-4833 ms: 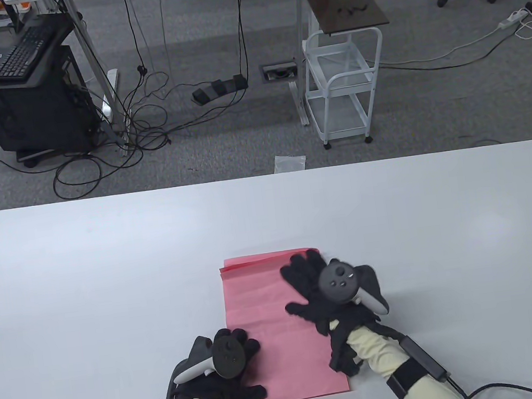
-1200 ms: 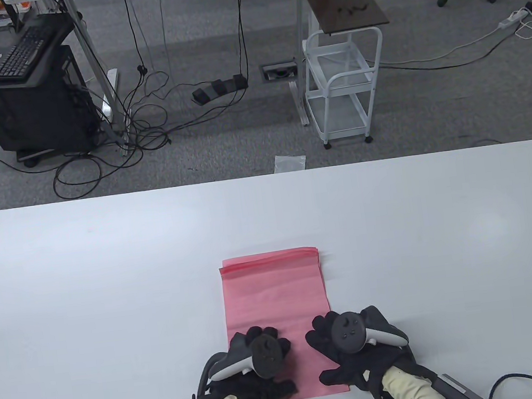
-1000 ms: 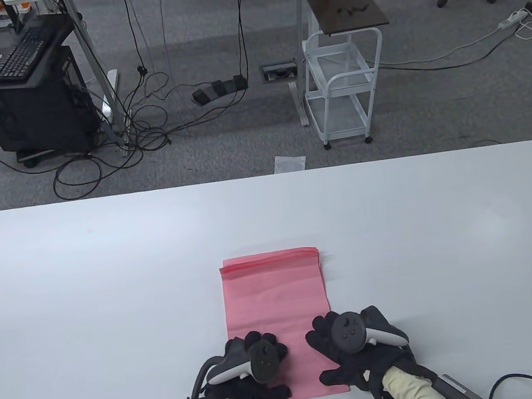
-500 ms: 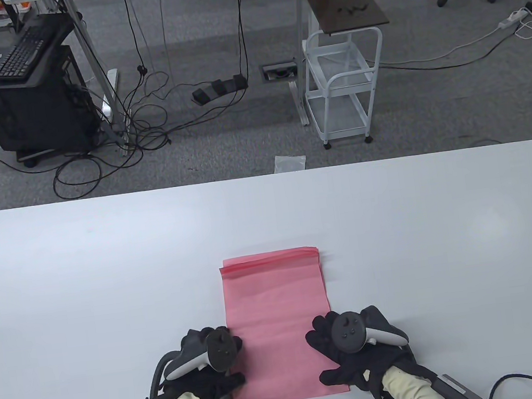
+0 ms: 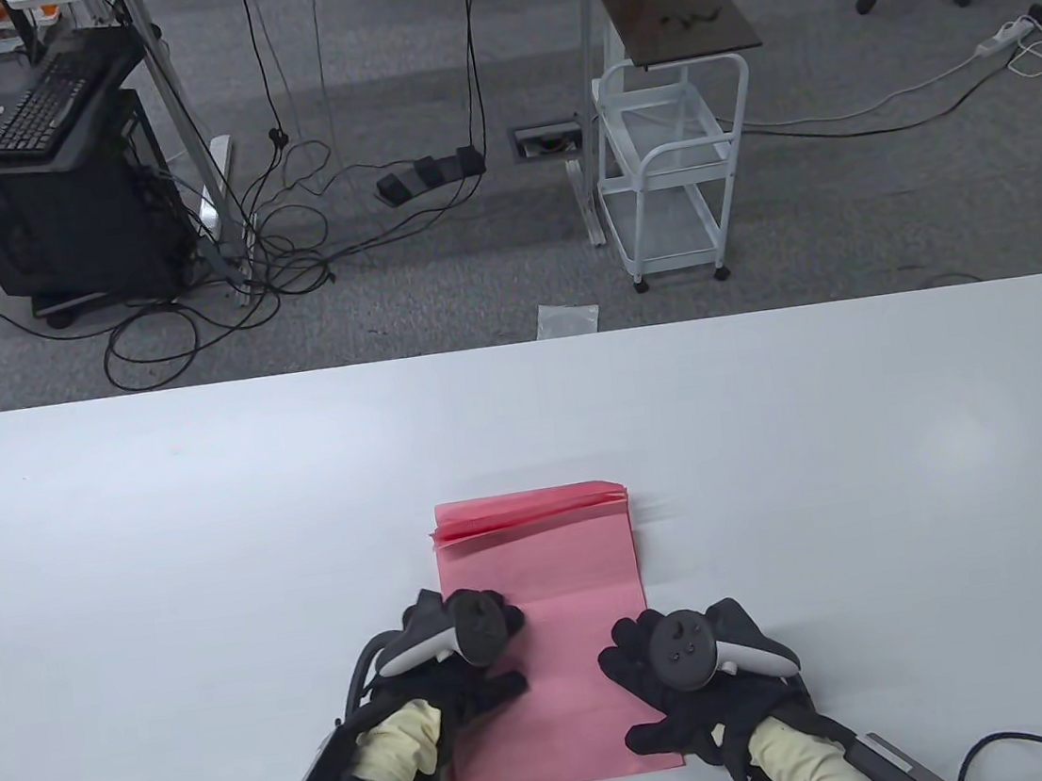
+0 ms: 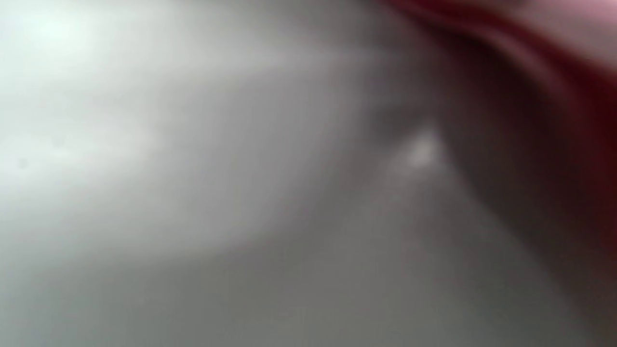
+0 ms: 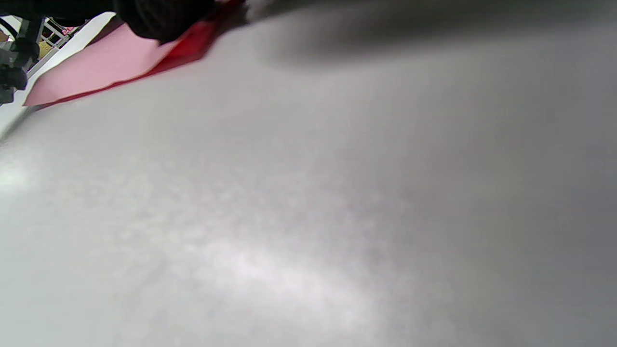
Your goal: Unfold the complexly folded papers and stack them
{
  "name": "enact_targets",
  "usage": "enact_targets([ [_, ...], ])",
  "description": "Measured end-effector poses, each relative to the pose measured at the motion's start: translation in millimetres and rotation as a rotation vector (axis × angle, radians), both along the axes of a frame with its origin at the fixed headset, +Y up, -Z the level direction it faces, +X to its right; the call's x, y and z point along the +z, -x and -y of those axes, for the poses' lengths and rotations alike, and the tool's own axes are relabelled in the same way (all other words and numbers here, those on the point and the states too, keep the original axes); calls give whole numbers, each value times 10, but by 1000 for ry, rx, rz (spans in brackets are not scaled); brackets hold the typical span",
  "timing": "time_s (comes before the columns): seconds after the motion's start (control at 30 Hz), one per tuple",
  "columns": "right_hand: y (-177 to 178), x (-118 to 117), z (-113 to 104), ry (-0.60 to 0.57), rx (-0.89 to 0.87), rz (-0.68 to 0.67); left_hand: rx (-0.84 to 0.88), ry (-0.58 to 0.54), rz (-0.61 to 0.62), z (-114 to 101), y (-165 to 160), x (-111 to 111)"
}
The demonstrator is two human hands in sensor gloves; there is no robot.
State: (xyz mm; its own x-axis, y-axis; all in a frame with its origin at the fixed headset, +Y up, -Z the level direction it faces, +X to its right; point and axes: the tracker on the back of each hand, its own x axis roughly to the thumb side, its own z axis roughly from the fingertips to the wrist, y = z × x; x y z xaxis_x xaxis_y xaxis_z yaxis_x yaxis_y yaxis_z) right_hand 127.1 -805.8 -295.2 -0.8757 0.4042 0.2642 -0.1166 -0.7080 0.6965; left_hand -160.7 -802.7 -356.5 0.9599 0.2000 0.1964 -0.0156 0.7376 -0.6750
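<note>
Both hands rest on pink paper [image 5: 553,576] — left wrist view (blurred) perhaps confirms

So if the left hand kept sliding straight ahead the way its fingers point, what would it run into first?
The left hand rests on the pink paper, pointing toward the far edge. It would likely first meet the raised fanned folds there, then bare table. How high the folds stand is unclear.

Bare white table [image 5: 217,542] spans the frame's middle band, left and right, while the pink paper [image 5: 559,623] at lower centre (its top-edge layers lifted) is flanked by the left hand [image 5: 458,650] and right hand [image 5: 684,674].
</note>
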Motion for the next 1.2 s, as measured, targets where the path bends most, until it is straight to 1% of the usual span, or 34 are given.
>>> enact_targets([
  [0.03, 0, 0, 0, 0, 0, 0, 18, 3, -56, 10, 108, -39],
  [0.07, 0, 0, 1, -1, 1, 0, 26, 4, -77, 11, 173, -61],
  [0.13, 1, 0, 1, -1, 1, 0, 4, -14, -83, -7, 229, -81],
  [0.27, 1, -1, 3, 1, 2, 0, -11, -8, -81, -37, 210, -79],
  [0.33, 1, 0, 3, 1, 2, 0, -5, 9, -76, -128, 129, -68],
  [0.37, 1, 0, 3, 1, 2, 0, 2, -7, -45, -173, 64, -33],
  [0.4, 1, 0, 3, 6, 1, -1, 29, -52, 11, -218, -22, 9],
  [0.43, 0, 1, 2, 8, 0, -2, 49, -96, 94, -259, -165, 75],
  [0.47, 0, 0, 3, 9, 0, -2, 46, -99, 144, -270, -258, 113],
  [0.5, 1, 1, 2, 8, 0, -2, 22, -73, 225, -265, -400, 159],
  [0.53, 1, 1, 2, 8, 0, -2, -3, -49, 272, -240, -509, 178],
  [0.6, 0, 1, 4, 13, -1, -2, -16, -21, 315, -161, -684, 152],
  [0.67, 0, 1, 5, 15, -1, -1, -54, -1, 305, -82, -768, 73],
  [0.73, 0, 2, 6, 16, -2, -2, -23, 1, 264, -44, -800, -82],
  [0.8, 1, 1, 8, 17, -1, -3, 0, -2, 162, -28, -770, -308],
  [0.83, 0, 1, 8, 18, -1, -3, 0, 2, 139, -27, -753, -370],
  [0.87, -1, 1, 9, 20, -2, -4, -5, -2, 69, -25, -700, -497],
  [0.97, -1, 2, 12, 20, 0, -5, 24, 17, -81, -6, -508, -729],
  [1.07, -2, 1, 12, 22, 0, -4, 39, 15, -180, 1, -331, -832],
  [1.2, -1, 0, 11, 21, 1, -2, 45, 11, -232, -3, -254, -855],
])
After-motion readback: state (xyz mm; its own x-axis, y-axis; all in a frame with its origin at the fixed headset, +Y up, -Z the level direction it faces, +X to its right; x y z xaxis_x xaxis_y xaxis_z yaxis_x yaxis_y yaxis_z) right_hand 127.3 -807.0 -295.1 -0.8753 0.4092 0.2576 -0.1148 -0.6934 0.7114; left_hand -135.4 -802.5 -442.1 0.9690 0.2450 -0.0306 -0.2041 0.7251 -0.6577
